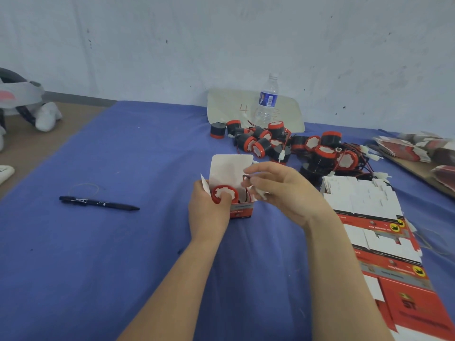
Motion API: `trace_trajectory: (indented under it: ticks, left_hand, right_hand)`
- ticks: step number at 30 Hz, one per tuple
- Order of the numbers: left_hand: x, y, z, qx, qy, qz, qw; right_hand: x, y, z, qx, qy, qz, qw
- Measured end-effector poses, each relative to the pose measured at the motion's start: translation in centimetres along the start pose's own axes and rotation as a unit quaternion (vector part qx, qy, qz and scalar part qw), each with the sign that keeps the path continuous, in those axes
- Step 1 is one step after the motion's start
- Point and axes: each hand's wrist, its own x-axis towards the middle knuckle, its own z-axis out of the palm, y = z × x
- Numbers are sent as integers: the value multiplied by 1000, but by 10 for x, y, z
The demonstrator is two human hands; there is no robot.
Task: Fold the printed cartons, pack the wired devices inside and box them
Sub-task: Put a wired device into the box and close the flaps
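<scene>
A small red-and-white printed carton (242, 210) stands upright on a blue cloth (123, 242) spread over the tabletop, with its white lid flap raised at the back. The left hand (209, 212) grips the carton from its left side, fingers wrapped around the wall and the thumb pressing down on a wired device (224, 193) that sits in the open top, its red cap with a white centre facing up. The right hand (283, 193), just right of the carton, has its fingers curled and pinches the device's thin dark wire (246, 177) above the opening; a white connector shows under its fingers. Beyond the right hand lies a loose pile of more devices (295, 146), black bodies with red caps, their red and black wires tangled. To the right of the right hand and its forearm, a fanned row of flat unfolded cartons (369, 217) runs toward the viewer. More flat cartons (406, 146) lie farther off to the right, blurred. Beyond the device pile a clear water bottle (267, 99) stands upright by the wall, in front of a pale board (229, 104). Well to the left of the left hand a black pen (98, 203) lies on the cloth, with a thin rubber band (83, 189) just beyond it. Far left, off the cloth, part of a white plush toy (46, 114) shows.
</scene>
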Motion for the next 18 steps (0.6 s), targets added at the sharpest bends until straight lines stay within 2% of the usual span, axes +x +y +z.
trace_trajectory:
  ticks: [3,6,9,18]
  left_hand:
    - [-1,-1,0,0,0,9,1000]
    - [-1,0,0,-4,3,15,1000]
    - [-1,0,0,-2,3,13,1000]
    - [-2,0,1,1,8,23,1000]
  right_hand:
    - [5,3,17,-156,28,-33,987]
    - [14,11,28,-318,88,-42,943]
    - [21,20,33,-367,148,-49,917]
    - [27,30,41,-535,214,-6,817]
